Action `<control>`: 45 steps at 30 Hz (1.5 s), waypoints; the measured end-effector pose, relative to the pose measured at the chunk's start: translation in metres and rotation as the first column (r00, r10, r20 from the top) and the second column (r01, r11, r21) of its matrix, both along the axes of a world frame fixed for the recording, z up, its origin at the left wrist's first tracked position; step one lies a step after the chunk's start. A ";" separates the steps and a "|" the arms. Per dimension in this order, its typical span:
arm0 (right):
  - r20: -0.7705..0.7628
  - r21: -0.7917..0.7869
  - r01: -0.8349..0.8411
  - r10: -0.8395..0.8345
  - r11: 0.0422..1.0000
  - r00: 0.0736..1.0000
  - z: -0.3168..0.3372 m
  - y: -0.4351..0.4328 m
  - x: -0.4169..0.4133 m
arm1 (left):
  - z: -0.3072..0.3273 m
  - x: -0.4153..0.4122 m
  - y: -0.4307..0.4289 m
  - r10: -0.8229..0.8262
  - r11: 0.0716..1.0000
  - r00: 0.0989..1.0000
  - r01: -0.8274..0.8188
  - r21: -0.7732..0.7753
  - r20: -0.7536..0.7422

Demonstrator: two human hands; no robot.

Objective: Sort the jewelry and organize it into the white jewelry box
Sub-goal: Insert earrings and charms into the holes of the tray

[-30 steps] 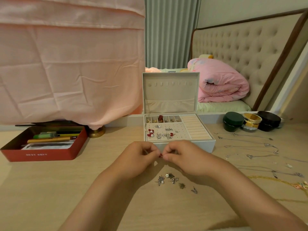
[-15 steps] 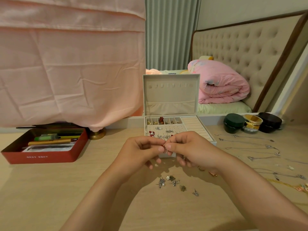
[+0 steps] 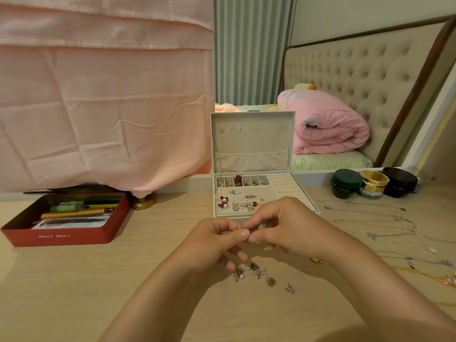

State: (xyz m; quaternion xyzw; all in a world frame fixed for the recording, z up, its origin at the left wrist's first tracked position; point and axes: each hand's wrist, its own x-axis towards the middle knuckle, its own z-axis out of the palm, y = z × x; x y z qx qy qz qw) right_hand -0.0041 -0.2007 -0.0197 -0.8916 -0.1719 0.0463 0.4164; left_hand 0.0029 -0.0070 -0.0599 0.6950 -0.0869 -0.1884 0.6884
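Note:
The white jewelry box [image 3: 283, 186] stands open on the wooden table, lid upright, with several earrings pinned on its perforated pad [image 3: 244, 201] and small pieces in the back compartments. My left hand [image 3: 217, 239] and my right hand [image 3: 286, 225] meet just in front of the box, fingertips pinched together on a tiny earring that is mostly hidden between them. Several loose earrings [image 3: 261, 275] lie on the table under my hands. A small gold and red piece [image 3: 315, 260] lies by my right wrist.
Several thin silver necklaces [image 3: 370, 218] and a gold chain [image 3: 419, 274] are spread on the table to the right. Three round jars [image 3: 373, 183] stand at the back right. A red tin [image 3: 61, 218] with pens sits left, under a pink cloth [image 3: 106, 95].
Both hands lifted from the table edge toward the box front while still pinching the small earring, then came down and toward me a little. The gold and red piece came into view.

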 end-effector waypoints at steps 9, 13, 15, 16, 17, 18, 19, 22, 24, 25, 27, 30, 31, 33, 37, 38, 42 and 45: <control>0.101 0.348 0.060 -0.101 0.936 0.990 -0.002 0.003 0.003 | 0.005 -0.003 -0.009 -0.060 0.906 0.980 -0.027 -0.423 -0.191; 0.089 0.422 0.062 -0.110 0.904 0.990 -0.006 0.004 0.005 | 0.008 -0.002 -0.010 -0.018 0.927 0.987 -0.043 -0.373 -0.160; 0.063 0.398 0.072 -0.105 0.915 0.992 -0.004 0.000 0.005 | 0.009 -0.002 -0.009 -0.025 0.952 0.994 -0.007 -0.306 -0.102; 0.043 0.376 0.069 -0.091 0.924 0.995 -0.002 -0.002 0.004 | 0.010 -0.002 -0.008 -0.035 0.968 0.998 0.019 -0.250 -0.059; 0.029 0.356 0.055 -0.070 0.933 0.997 0.000 -0.004 0.004 | 0.012 -0.002 -0.007 -0.051 0.982 0.999 0.048 -0.185 -0.013; 0.020 0.338 0.041 -0.051 0.940 0.999 0.003 -0.005 0.004 | 0.015 -0.001 -0.007 -0.070 0.989 0.997 0.073 -0.126 0.028; 0.018 0.327 0.032 -0.040 0.944 0.999 0.006 -0.007 0.004 | 0.018 0.000 -0.008 -0.084 0.993 0.994 0.089 -0.076 0.065; 0.019 0.322 0.037 -0.046 0.946 0.999 0.016 -0.013 0.005 | 0.034 0.006 -0.012 -0.095 0.994 0.979 0.084 0.070 0.180; 0.035 0.280 0.021 -0.032 0.960 0.999 0.023 -0.019 0.006 | 0.044 0.014 -0.017 -0.109 0.982 0.957 0.061 0.181 0.269; 0.046 0.266 0.005 -0.017 0.964 0.999 0.026 -0.023 0.009 | 0.049 0.018 -0.021 -0.112 0.977 0.947 0.050 0.209 0.299; 0.063 0.269 0.008 -0.026 0.963 0.998 0.031 -0.029 0.015 | 0.055 0.027 -0.028 -0.095 0.973 0.938 0.016 0.232 0.334; 0.107 0.252 0.069 -0.098 0.965 0.989 0.033 -0.034 0.028 | 0.056 0.041 -0.041 -0.025 0.970 0.936 -0.063 0.237 0.350; 0.123 0.233 0.095 -0.126 0.968 0.984 0.032 -0.035 0.033 | 0.054 0.046 -0.044 0.013 0.965 0.932 -0.106 0.238 0.362; 0.151 0.176 0.163 -0.190 0.971 0.970 0.029 -0.038 0.044 | 0.045 0.055 -0.048 0.079 0.932 0.885 -0.230 0.281 0.459; 0.168 -0.006 0.252 -0.248 0.968 0.954 0.013 -0.041 0.062 | 0.023 0.066 -0.042 -0.080 0.761 0.740 -0.388 0.521 0.667; 0.167 -0.070 0.252 -0.237 0.965 0.957 0.009 -0.040 0.064 | 0.019 0.067 -0.040 -0.163 0.703 0.718 -0.397 0.590 0.677; 0.186 -0.229 0.253 -0.213 0.940 0.959 -0.001 -0.035 0.071 | 0.014 0.070 -0.036 -0.320 0.592 0.653 -0.427 0.683 0.686; 0.203 -0.278 0.242 -0.190 0.929 0.961 -0.006 -0.032 0.075 | 0.011 0.071 -0.033 -0.329 0.591 0.632 -0.442 0.675 0.701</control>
